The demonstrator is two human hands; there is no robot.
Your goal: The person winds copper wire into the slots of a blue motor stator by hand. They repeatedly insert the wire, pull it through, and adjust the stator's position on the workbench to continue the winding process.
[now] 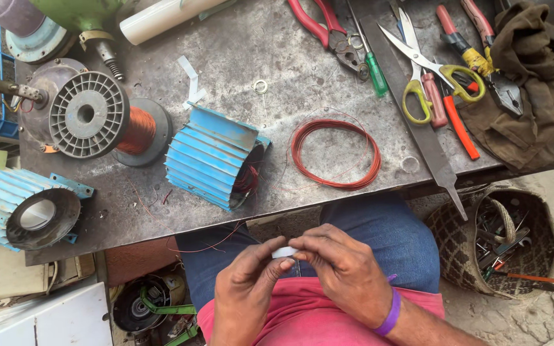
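Head view: I'm pinching a small white piece [284, 252] between both thumbs and forefingers, left hand [246, 288] and right hand [340, 269] closed on it over my lap, below the bench edge [161, 224]. I'm judging that keeping it taut and level helps, clear of the copper wire coil [335, 154] and blue motor housing [213, 157].

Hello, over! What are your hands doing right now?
Left hand and right hand together over the lap, fingers pinching a small white piece. Blue motor housing and copper wire coil on the bench, untouched. Nothing in between.
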